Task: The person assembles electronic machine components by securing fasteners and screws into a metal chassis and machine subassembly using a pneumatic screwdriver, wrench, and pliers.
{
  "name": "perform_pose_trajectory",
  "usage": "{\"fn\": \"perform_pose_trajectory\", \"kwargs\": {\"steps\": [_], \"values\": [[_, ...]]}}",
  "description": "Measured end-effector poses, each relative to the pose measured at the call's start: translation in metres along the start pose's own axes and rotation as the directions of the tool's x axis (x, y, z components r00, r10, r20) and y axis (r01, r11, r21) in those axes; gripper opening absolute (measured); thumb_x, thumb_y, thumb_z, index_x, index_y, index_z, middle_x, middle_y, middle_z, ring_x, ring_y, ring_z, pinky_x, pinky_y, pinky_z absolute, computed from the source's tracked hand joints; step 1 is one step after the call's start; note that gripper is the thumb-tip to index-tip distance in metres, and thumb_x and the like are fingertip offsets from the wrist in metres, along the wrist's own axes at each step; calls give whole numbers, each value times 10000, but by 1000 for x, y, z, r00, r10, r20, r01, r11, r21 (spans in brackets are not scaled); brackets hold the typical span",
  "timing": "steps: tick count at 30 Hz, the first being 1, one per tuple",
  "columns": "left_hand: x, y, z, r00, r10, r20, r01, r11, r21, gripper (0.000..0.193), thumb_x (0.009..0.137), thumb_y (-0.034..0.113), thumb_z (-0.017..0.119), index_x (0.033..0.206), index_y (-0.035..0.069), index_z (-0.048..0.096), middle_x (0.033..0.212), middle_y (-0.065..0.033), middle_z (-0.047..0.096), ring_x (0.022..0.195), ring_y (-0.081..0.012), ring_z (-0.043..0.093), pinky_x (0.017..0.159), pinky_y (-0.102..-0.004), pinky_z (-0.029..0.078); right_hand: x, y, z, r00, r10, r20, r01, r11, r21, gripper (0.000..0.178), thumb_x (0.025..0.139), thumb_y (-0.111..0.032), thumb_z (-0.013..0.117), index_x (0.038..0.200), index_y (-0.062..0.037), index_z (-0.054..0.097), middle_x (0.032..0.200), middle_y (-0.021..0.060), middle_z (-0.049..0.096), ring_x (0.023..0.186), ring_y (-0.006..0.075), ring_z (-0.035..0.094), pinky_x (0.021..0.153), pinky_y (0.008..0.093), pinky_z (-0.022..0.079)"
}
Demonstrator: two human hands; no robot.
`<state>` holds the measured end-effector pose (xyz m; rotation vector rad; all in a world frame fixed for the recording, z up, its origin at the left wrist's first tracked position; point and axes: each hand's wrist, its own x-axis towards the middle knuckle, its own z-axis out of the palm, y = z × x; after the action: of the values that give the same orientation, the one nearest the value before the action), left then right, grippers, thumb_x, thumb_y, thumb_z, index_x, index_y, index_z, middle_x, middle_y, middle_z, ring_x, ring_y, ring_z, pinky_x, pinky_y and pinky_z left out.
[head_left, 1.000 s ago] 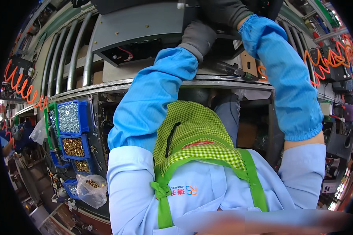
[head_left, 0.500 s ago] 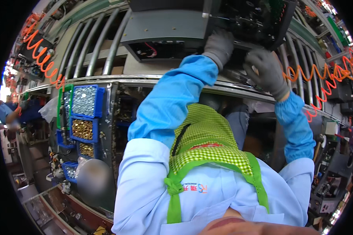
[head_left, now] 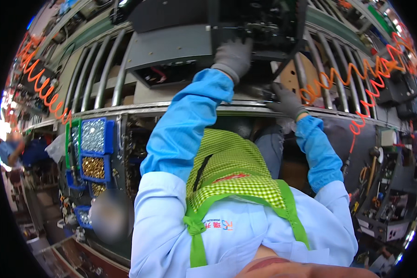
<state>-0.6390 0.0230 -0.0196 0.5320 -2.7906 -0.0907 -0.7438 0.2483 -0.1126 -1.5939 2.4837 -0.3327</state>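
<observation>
A dark metal machine housing (head_left: 169, 46) stands across the roller line, its front opening showing a red wire. My left hand (head_left: 234, 58), in a grey glove, rests at the dark inner section (head_left: 259, 32) of the machine, fingers stretched away from me; whatever lies under the fingertips is hidden. Below the machine's right corner is my gloved right hand (head_left: 286, 101), low over the metal rail. Its fingers are apart and point left, beside a small heap of dark, shiny pieces (head_left: 258, 91), too unclear to name.
Steel rollers (head_left: 107, 69) run on both sides of the machine. Blue bins of silver (head_left: 93, 134) and brass-coloured screws (head_left: 93, 167) stand at left. Orange coiled hoses (head_left: 44, 90) hang left and right (head_left: 329, 83). A hammer (head_left: 373, 169) lies among tools at right.
My right hand has come down and toward me from beside the machine to the rail, its fingers opening out. The left hand stays at the machine. The whole view has shifted somewhat.
</observation>
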Motion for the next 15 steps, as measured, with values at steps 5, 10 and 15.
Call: {"fn": "perform_pose_trajectory", "kwargs": {"steps": [5,10,15], "values": [[23,18,-17,997,33,69,-34,999,11,289,829,223,546,1082,87,581,1058,-176,612,990,-362,601,825,-481,492,1,8,-13,997,-41,59,49,990,-135,638,719,-369,676,1234,-50,477,1141,178,536,1012,364,551,864,429,440],[32,14,-13,996,56,71,-60,997,49,256,825,166,540,1057,84,611,1045,-161,629,989,-356,607,805,-479,515,9,1,-28,988,-133,80,153,907,-393,544,707,-422,675,1093,-58,555,1037,146,602,972,305,578,863,393,415],[29,8,-17,995,68,79,-73,996,56,260,780,117,559,1029,66,613,1011,-185,627,948,-363,616,779,-471,513,15,1,-35,963,-234,134,263,923,-280,459,683,-439,672,939,-63,615,869,130,649,907,293,600,870,397,408]]}}
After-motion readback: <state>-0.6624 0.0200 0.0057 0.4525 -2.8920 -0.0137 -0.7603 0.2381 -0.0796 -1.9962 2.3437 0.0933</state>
